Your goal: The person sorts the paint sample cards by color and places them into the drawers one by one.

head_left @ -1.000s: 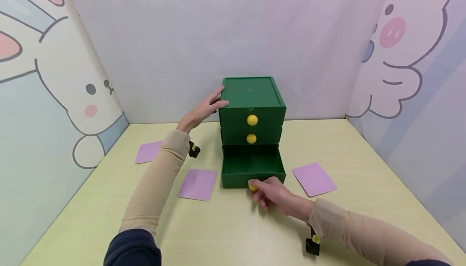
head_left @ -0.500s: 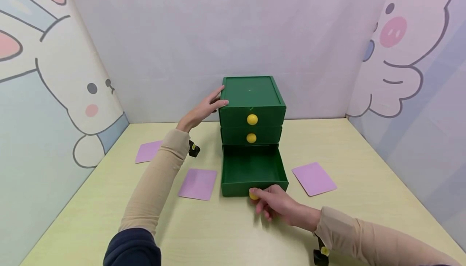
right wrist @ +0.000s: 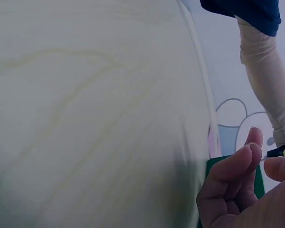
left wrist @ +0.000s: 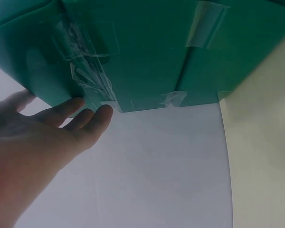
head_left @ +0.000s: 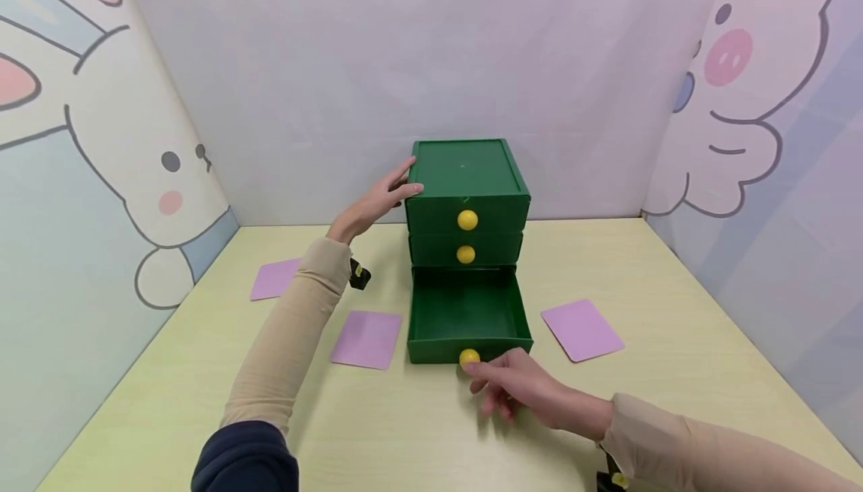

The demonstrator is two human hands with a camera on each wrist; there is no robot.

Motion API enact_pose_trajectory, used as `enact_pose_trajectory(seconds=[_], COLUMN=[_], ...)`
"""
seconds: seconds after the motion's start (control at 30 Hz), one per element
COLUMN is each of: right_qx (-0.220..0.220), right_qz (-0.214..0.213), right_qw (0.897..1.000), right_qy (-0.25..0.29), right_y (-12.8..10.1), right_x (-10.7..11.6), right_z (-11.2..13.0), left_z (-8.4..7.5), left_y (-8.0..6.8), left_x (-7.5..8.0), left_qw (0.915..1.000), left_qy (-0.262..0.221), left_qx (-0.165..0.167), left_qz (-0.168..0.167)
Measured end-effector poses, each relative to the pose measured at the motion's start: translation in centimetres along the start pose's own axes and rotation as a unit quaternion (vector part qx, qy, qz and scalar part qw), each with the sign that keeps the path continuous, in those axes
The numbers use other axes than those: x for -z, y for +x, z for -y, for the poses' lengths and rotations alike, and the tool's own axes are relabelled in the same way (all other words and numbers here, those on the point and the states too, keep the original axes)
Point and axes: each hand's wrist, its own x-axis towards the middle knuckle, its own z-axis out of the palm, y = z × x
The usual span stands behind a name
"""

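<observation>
Drawer unit [head_left: 468,177]: a green three-drawer cabinet standing at the 12 o'clock end of the worktop [head_left: 431,432], close to the rear wall. The bottom drawer [head_left: 468,316] is pulled out toward 6 o'clock and shows a bare green interior; the two drawers above it are closed, each with a yellow knob.

Left hand [head_left: 380,200]: rests flat against the upper side of the cabinet at its 9 o'clock face, fingers straight, thumb on the top front edge. The left wrist view shows the fingertips [left wrist: 97,118] touching the taped green panel. Its grip is open and encloses nothing.

Right hand [head_left: 519,391]: lies at 6 o'clock of the open drawer, forefinger just below the drawer's yellow knob [head_left: 469,357]. Whether the fingertip touches the knob cannot be told from the head view. The fingers are loosely curled and appear to hold nothing.

Three purple cards lie on the worktop: one [head_left: 367,339] at 9 o'clock of the open drawer, one [head_left: 275,279] further left, one [head_left: 582,330] at 3 o'clock.
</observation>
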Motion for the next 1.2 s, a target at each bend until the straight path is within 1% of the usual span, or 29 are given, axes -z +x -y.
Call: enact_pose_trajectory(seconds=[0.07,0.1,0.13,0.17,0.2,0.23,0.27,0.3,0.33,0.37,0.4,0.43,0.47,0.5,0.53,0.57,0.63,0.67,0.73,0.8,0.87,1.03,1.13,1.2], right_qx=[0.042,0.076,0.118,0.162,0.21,0.262,0.31,0.349,0.375,0.385,0.38,0.356,0.318,0.273,0.223,0.172,0.086,0.057,0.02,0.004,0.001,0.014,0.018,0.017], right_qz=[-0.021,-0.04,-0.065,-0.093,-0.123,-0.157,-0.195,-0.235,-0.273,-0.311,-0.346,-0.373,-0.388,-0.391,-0.385,-0.372,-0.337,-0.322,-0.301,-0.294,-0.297,-0.314,-0.314,-0.31], right_qw=[0.999,0.995,0.989,0.979,0.964,0.944,0.917,0.886,0.854,0.822,0.795,0.776,0.767,0.763,0.766,0.77,0.777,0.778,0.778,0.78,0.781,0.775,0.771,0.772], right_qy=[-0.026,-0.046,-0.064,-0.084,-0.104,-0.128,-0.157,-0.195,-0.236,-0.28,-0.322,-0.362,-0.401,-0.436,-0.465,-0.488,-0.525,-0.536,-0.551,-0.552,-0.549,-0.549,-0.553,-0.555], right_y=[-0.7,-1.0,-1.3,-1.5,-1.7,-1.7,-1.6,-1.5,-1.2,-0.8,-0.5,-0.2,0.1,0.2,0.4,0.4,0.5,0.5,0.5,0.6,0.7,0.8,0.9,0.9], right_x=[0.7,1.1,1.6,2.1,2.7,3.3,4.0,4.8,5.7,6.7,7.7,8.6,9.5,10.3,11.0,11.6,12.2,12.4,12.5,12.5,12.4,12.1,12.0,12.1], right_z=[0.7,1.1,1.4,1.6,1.8,1.8,1.8,1.8,1.8,1.7,1.5,1.2,0.9,0.6,0.1,-0.3,-1.2,-1.6,-2.2,-2.7,-3.0,-3.4,-3.5,-3.5], left_z=[0.0,0.1,0.1,0.1,0.1,0.1,0.0,0.0,0.0,-0.1,-0.1,-0.1,-0.1,-0.1,-0.1,-0.1,0.0,0.0,0.1,0.2,0.8,2.6,3.1,3.3], left_y=[0.0,0.0,0.0,0.0,0.1,0.1,0.1,0.1,0.1,0.1,0.2,0.2,0.2,0.2,0.2,0.2,0.2,0.1,0.2,0.2,0.7,1.8,2.0,2.0], left_x=[0.0,0.0,0.0,0.0,0.0,0.0,0.0,0.0,0.0,0.0,0.0,0.0,0.0,0.0,0.0,0.0,0.0,0.0,0.1,0.2,0.3,0.4,0.4,0.4], left_qw=[1.0,1.0,1.0,1.0,1.0,1.0,1.0,1.0,1.0,1.0,1.0,1.0,1.0,1.0,1.0,1.0,1.0,1.0,1.0,1.0,1.0,0.9999,0.9998,0.9997], left_qy=[-0.001,-0.001,-0.002,-0.003,-0.003,-0.003,-0.003,-0.003,-0.003,-0.003,-0.003,-0.002,-0.001,-0.001,0.0,0.0,0.001,0.0,-0.002,-0.002,-0.003,-0.001,0.002,0.002], left_qx=[0.001,0.001,0.002,0.003,0.003,0.003,0.003,0.002,0.002,0.001,0.001,0.0,-0.001,-0.001,-0.001,-0.001,-0.001,0.0,0.001,0.0,-0.003,-0.007,-0.009,-0.012], left_qz=[0.0,0.0,0.0,-0.001,-0.001,0.0,-0.001,-0.001,-0.002,-0.002,-0.002,-0.003,-0.002,-0.002,-0.002,0.0,0.002,0.002,0.002,0.001,-0.001,-0.012,-0.017,-0.02])
